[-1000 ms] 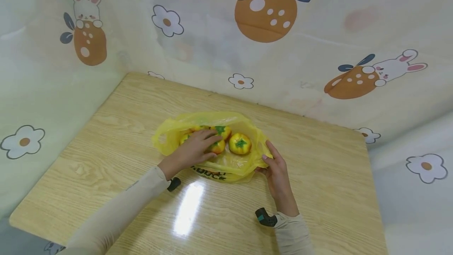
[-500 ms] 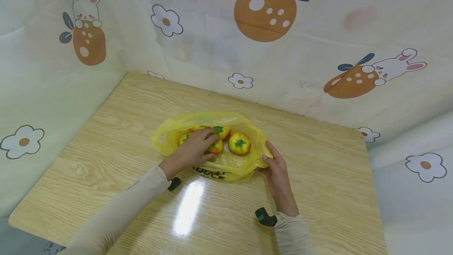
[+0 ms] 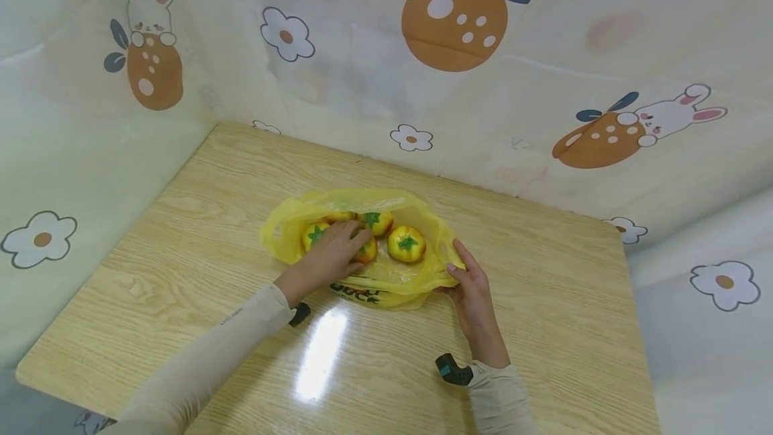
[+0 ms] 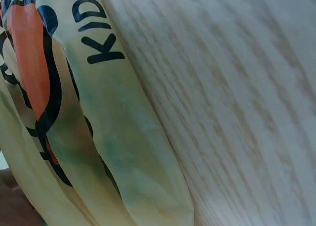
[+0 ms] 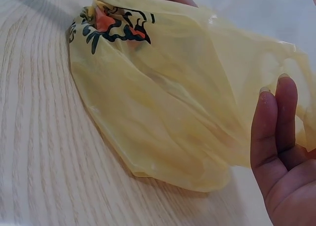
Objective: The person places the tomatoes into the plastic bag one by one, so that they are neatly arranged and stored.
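Observation:
An open yellow plastic bag (image 3: 386,200) lies on its side on the table, holding several yellow-orange, ribbed, tomato-like fruits with green star-shaped tops. My left hand (image 3: 329,250) reaches into the bag, fingers curled over one fruit (image 3: 367,251) that it partly hides. Beside that lie another fruit (image 3: 406,244) to the right, one behind (image 3: 377,222) and one at the left (image 3: 313,235). My right hand (image 3: 474,291) pinches the bag's right end, thumb over the rim. In the right wrist view, two fingers (image 5: 266,122) stand against the bag's handle end. The left wrist view mostly shows the bag's printed outside (image 4: 133,152).
The wooden table (image 3: 561,314) extends around the bag, with a bright glare patch in front. Printed cloth walls (image 3: 350,86) stand behind and at both sides. A black device (image 3: 453,370) sits at the right wrist, another (image 3: 299,315) at the left.
My left hand has drawn slightly to the left inside the bag with the fruit under it. The left fruit shows more now. My right hand has stayed in place on the bag.

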Demonstrator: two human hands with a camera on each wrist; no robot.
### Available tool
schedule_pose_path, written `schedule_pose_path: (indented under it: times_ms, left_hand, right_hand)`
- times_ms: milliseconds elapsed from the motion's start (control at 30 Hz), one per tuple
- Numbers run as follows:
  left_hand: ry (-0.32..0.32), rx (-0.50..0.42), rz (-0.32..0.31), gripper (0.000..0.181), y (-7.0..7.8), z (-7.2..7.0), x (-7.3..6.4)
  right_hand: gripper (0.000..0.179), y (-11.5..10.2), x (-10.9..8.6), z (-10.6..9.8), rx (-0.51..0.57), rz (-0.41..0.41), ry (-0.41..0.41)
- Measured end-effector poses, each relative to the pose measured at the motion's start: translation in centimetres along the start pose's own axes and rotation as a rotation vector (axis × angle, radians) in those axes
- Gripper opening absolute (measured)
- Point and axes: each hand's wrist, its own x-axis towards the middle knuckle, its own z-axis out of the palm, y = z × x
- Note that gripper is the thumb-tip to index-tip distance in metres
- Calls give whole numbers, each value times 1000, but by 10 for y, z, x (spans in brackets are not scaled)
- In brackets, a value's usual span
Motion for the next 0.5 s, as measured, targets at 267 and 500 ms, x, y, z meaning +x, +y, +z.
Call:
schedule_pose_path:
  times_ms: [267, 500]
  left_hand:
    - [-25, 2, -40, 55, 4, -1, -3]
    - [-51, -19, -27, 49, 13, -2, -3]
  right_hand:
    - [59, -10, 7, -6, -45, -12, -6]
    - [58, -29, 28, -14, -139, 10, 47]
